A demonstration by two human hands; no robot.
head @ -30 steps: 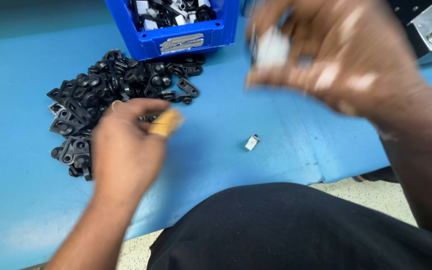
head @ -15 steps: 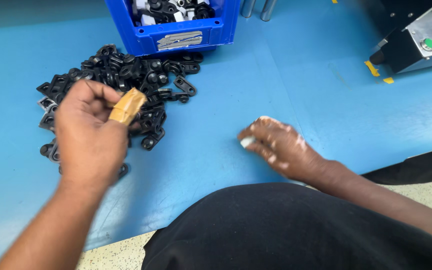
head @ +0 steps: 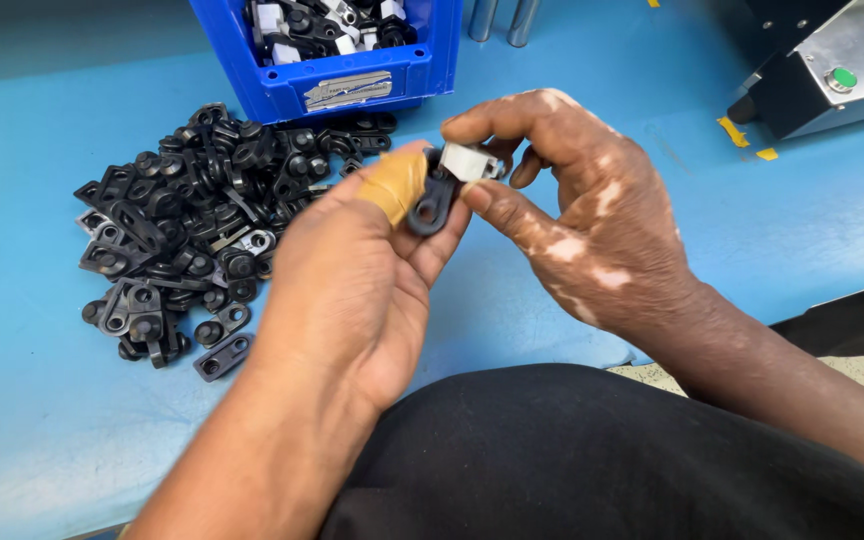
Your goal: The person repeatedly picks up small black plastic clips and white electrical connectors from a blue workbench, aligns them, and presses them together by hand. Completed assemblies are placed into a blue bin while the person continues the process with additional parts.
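Left hand (head: 357, 275) pinches black plastic bracket (head: 432, 203), taped thumb on top. Right hand (head: 577, 215) grips small grey metal clip (head: 469, 161) touching bracket. Bracket pile (head: 197, 225) beside blue bin (head: 337, 85).

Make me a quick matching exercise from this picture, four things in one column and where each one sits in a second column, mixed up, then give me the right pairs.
Things:
1. black bracket
2. small grey block
3. blue bin
4. pile of black parts

Places:
A. loose on the blue table, in front of the bin
B. pinched in the left hand
C. at the table's far edge, holding mixed parts
D. held in the fingertips of the right hand

Pairs: 1-B, 2-D, 3-C, 4-A
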